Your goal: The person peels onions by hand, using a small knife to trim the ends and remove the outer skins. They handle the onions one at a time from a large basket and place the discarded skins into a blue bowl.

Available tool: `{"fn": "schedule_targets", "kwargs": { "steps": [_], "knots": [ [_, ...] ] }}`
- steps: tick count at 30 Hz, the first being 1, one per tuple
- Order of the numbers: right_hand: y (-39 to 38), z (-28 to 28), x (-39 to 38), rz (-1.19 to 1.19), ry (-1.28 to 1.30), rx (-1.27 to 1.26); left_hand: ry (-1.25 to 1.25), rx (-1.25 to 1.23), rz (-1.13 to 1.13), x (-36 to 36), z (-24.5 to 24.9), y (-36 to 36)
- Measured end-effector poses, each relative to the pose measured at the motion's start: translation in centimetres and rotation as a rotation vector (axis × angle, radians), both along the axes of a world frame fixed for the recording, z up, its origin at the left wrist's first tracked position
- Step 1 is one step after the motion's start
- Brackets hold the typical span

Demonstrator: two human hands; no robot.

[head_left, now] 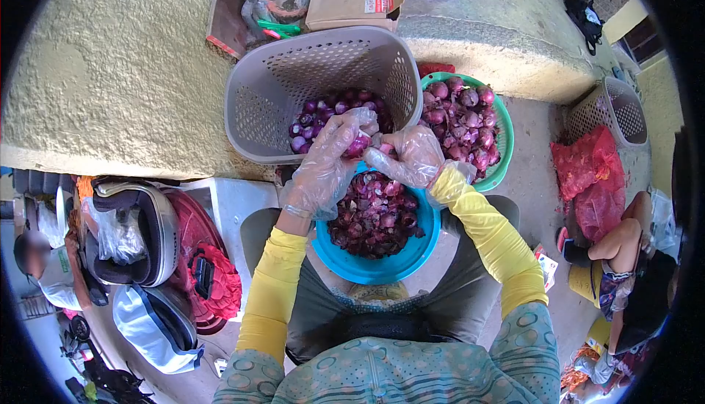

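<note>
My left hand, in a clear plastic glove, is closed around a red onion. Close beside it is my gloved right hand, its fingers curled near the onion; what they pinch is too hidden to make out. Both hands are above the near rim of a grey perforated basket, which holds smooth, shiny red onions. Below the hands, a blue basin contains dark red onion skins. At the right, a green basin is piled with red onions still in dry skins.
A cardboard box and green-handled scissors lie on the ledge behind the basket. Red mesh sacks and another basket stand farther right. Another person's leg shows at the right edge. A helmet sits at left.
</note>
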State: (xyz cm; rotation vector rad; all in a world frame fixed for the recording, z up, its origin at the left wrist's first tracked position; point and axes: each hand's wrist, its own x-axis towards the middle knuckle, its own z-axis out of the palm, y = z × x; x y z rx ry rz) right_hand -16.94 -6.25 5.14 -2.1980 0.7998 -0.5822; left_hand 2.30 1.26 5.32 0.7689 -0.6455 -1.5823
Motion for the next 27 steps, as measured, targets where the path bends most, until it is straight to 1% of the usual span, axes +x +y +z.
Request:
{"fn": "schedule_targets", "kwargs": {
  "steps": [1,3,4,6,9,13,15,16,17,19,25,27],
  "knots": [
    [0.1,0.0,0.0,0.001,0.000,0.000,0.040,0.012,0.010,0.0,-0.1,0.0],
    [0.2,0.2,-0.1,0.019,0.062,-0.125,0.039,0.001,0.016,0.1,-0.3,-0.1],
    [0.2,0.3,-0.1,0.019,0.062,-0.126,0.039,-0.010,0.021,0.2,-0.4,-0.1],
    [0.1,0.4,-0.3,0.094,0.139,-0.153,0.049,-0.013,0.026,0.2,-0.5,-0.1],
    [0.2,0.1,-0.2,0.137,0.119,-0.226,0.083,-0.015,0.041,0.2,-0.6,-0.2],
    [0.1,0.6,-0.4,0.138,0.120,-0.265,0.143,0.011,0.055,0.2,-0.4,-0.1],
    [-0.1,1.6,-0.5,0.031,0.007,-0.249,0.151,0.009,0.046,0.2,-0.4,-0.1],
    [0.0,1.3,-0.3,-0.029,-0.048,-0.313,0.158,0.007,0.036,0.2,-0.4,-0.1],
    [-0.2,0.8,-0.1,-0.029,-0.048,-0.313,0.158,0.007,0.036,0.2,-0.4,-0.1],
    [-0.4,-0.1,0.2,-0.132,-0.030,-0.446,0.013,0.002,0.032,0.2,-0.4,-0.2],
    [-0.6,-0.1,0.0,-0.096,0.045,-0.483,0.015,0.004,0.028,-0.4,-0.2,0.0],
    [-0.5,-0.1,0.0,-0.093,0.032,-0.472,-0.007,-0.012,0.009,-0.3,-0.6,0.1]
  ]
}}
